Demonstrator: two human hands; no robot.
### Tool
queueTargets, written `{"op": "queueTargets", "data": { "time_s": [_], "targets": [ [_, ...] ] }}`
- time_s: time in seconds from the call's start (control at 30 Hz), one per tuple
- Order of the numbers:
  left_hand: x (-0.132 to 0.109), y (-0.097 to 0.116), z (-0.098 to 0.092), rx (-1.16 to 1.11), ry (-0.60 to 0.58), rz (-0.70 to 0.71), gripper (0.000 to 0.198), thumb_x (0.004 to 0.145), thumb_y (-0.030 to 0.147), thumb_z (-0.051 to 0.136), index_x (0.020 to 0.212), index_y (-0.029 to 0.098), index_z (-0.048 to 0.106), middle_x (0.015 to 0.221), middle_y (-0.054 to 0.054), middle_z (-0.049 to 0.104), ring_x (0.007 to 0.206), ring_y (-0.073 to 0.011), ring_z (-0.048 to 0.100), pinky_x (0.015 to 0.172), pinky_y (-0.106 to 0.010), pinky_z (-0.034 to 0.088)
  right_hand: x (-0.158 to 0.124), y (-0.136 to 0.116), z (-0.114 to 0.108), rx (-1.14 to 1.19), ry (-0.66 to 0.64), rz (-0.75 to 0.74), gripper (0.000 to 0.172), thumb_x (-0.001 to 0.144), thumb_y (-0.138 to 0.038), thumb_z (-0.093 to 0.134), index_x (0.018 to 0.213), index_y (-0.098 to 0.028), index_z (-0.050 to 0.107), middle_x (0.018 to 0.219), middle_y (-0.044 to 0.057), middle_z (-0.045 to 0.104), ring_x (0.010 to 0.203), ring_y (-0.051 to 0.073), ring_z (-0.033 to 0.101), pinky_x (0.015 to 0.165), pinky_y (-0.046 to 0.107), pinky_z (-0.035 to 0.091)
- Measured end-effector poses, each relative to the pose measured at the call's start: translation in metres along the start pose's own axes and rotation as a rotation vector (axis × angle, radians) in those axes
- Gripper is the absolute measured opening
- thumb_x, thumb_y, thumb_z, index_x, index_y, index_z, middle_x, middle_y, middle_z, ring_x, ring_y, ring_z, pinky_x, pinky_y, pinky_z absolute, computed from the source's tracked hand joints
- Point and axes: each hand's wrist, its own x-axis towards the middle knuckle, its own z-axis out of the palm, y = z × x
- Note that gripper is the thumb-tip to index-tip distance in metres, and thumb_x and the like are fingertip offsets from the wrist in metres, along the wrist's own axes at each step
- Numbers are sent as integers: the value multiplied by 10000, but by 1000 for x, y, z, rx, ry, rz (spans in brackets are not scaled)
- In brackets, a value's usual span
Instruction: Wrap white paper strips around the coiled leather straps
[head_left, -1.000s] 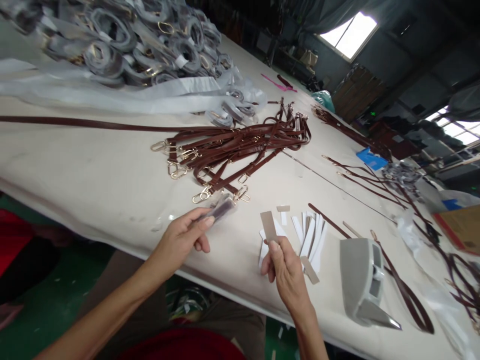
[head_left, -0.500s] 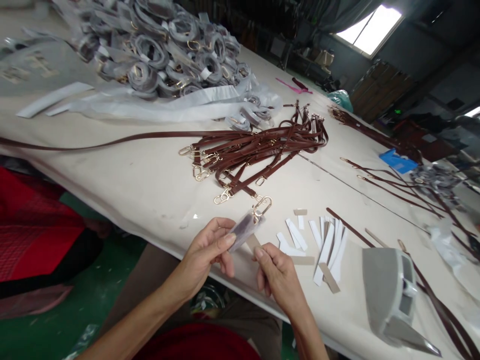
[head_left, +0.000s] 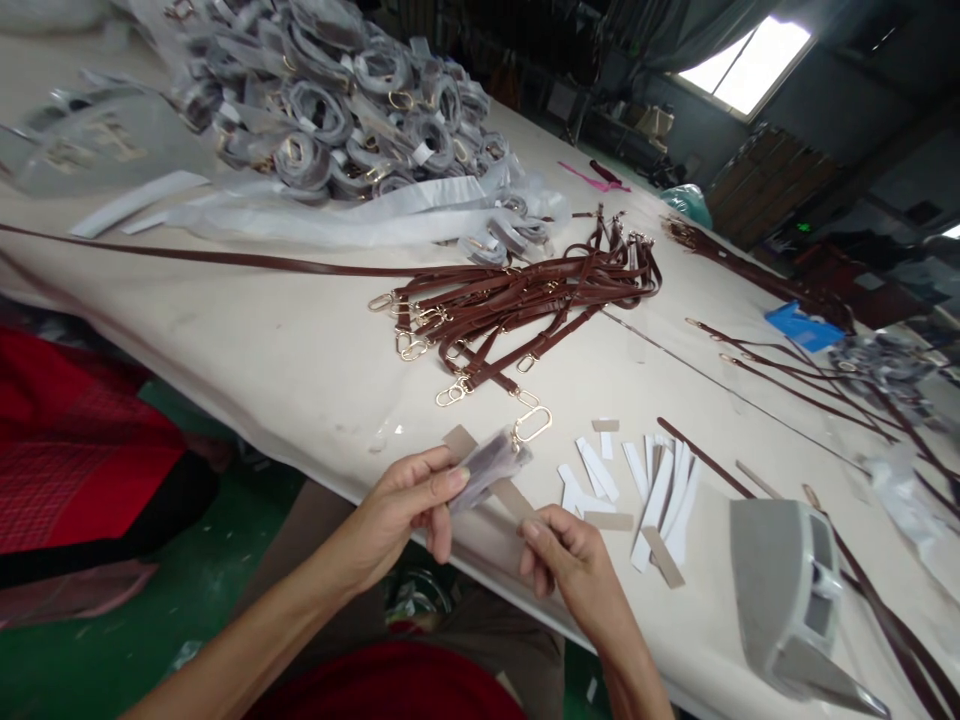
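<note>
My left hand (head_left: 424,490) is closed on a strap wrapped in clear plastic (head_left: 487,468), held over the table's near edge. A gold clasp (head_left: 534,424) sticks out of the wrap's far end. Between thumb and fingers, my right hand (head_left: 562,555) pinches one end of a tan paper strip (head_left: 513,498). That strip passes behind the wrapped strap, and its other end shows beyond the left fingers. Just past my hands lies a heap of brown leather straps (head_left: 517,300) with gold clasps.
White and tan paper strips (head_left: 660,500) lie right of my hands, beside a grey tape dispenser (head_left: 780,580). Plastic-wrapped coiled straps (head_left: 322,110) are piled at the back left. A blue box (head_left: 805,325) sits far right. A person in red (head_left: 67,450) is at left.
The tan strip now shows on both sides of the wrapped strap; before, only its right end showed. My right hand has shifted slightly right and down. The long strap at left has risen.
</note>
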Motion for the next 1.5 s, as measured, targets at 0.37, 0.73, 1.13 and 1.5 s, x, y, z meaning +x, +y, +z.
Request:
{"op": "queueTargets", "data": {
  "time_s": [0.37, 0.73, 1.13, 1.5],
  "targets": [
    [0, -10, -3, 147, -64, -44, 337, 890, 494, 646, 839, 166, 586, 499, 51, 545, 372, -94, 519, 443, -183, 364, -1, -5, 19, 150, 0, 18, 423, 856, -571, 679, 756, -162, 631, 588, -7, 644, 410, 66, 470, 425, 185, 330],
    [3, -9, 0, 236, -101, -107, 370, 854, 526, 652, 847, 174, 539, 712, 13, 642, 403, -101, 562, 426, -201, 346, -4, 1, 30, 173, 55, -5, 366, 873, -536, 672, 888, -171, 645, 645, -4, 646, 446, 80, 514, 437, 189, 380],
    [3, 2, 3, 468, -193, -102, 378, 909, 546, 559, 984, 178, 604, 668, 26, 629, 460, -132, 615, 447, -187, 375, -12, -8, 6, -628, 169, -883, 298, 928, -11, 538, 1092, -213, 682, 896, 60, 662, 843, 189, 575, 748, 317, 480],
    [1, 5, 5, 662, -207, -83, 361, 937, 550, 518, 892, 192, 531, 714, 51, 531, 456, -136, 639, 393, -183, 373, -5, -31, 3, -867, 142, -974, 242, 958, -29, 508, 1068, -171, 670, 1096, 97, 656, 1041, 235, 548, 896, 403, 440]
  ]
}}
